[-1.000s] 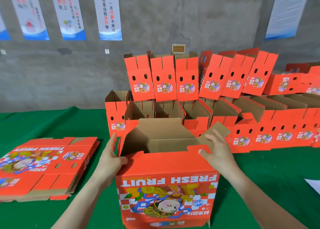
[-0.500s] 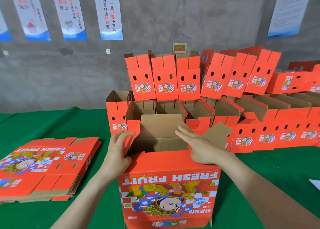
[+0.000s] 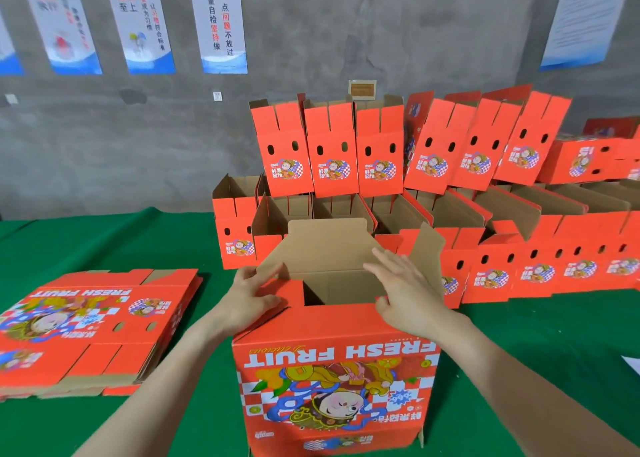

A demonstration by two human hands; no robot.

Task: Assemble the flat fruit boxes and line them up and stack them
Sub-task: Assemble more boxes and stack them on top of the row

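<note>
The box [image 3: 332, 370] under assembly stands upright on the green table [image 3: 104, 242], directly in front of the person, with its print upside down toward the camera and its top flaps open. All positions below are given from this box.

At the box's top left corner, the left hand [image 3: 249, 297] pinches the left flap [image 3: 273, 273] between fingers and thumb. The right hand [image 3: 405, 294] lies over the right side of the opening, fingers straight and spread, gripping nothing. Whether its palm touches the near rim cannot be told. The right flap [image 3: 427, 249] stands up just behind it, and the far flap [image 3: 329, 238] is also raised.

Left of the box lies a stack of flat blanks [image 3: 90, 325]. Behind it and to its right stand the finished boxes [image 3: 485, 221] — a lower row with a second tier on top.

Handling, as judged: corrugated card — light, stiff across the panels, weak at the creases. An empty box is likely to tip or skid on the cloth if pushed high up. Hold it at the corners or on a wall close to a fold. Press flaps down with a flat palm along the crease. Avoid pulling on flap edges, which may buckle or tear.
</note>
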